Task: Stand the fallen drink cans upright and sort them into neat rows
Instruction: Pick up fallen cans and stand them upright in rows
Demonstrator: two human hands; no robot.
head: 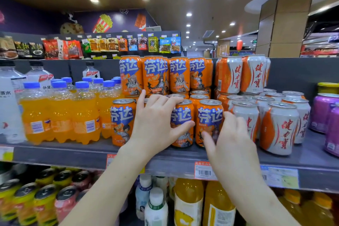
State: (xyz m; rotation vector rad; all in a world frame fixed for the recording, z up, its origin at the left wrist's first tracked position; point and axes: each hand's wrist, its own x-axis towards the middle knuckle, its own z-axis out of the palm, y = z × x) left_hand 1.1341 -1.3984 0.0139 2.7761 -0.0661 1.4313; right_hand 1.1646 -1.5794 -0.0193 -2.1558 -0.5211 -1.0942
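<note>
The left hand [156, 121] is wrapped around an upright orange can [182, 124] in the front row of the shelf [73, 154], with the fingers laid over its rim and the thumb pressed across its label. The right hand [230, 134] is spread open just beside the next orange can [209, 122] to the right, its fingertips at that can's right side and its thumb low against the label; a firm grip cannot be made out, as the hand is blurred. The two hands are held apart, each at its own can.

A third orange front can [123, 121] is seen upright just left of the left hand. Behind these, more orange cans are stood in rows, and a second layer of stacked orange cans [161, 74] is set on top of them at the far side. To the right, white-and-orange cans [278, 127] are ranged upright in rows, with two more stacked above at the back. At the far right edge, purple cans [322, 113] are stood. To the left, small bottles of orange drink [60, 112] with blue caps are packed together, and clear water bottles [9, 101] are placed beyond them. Price tags [204, 170] are fixed along the shelf's near edge.
</note>
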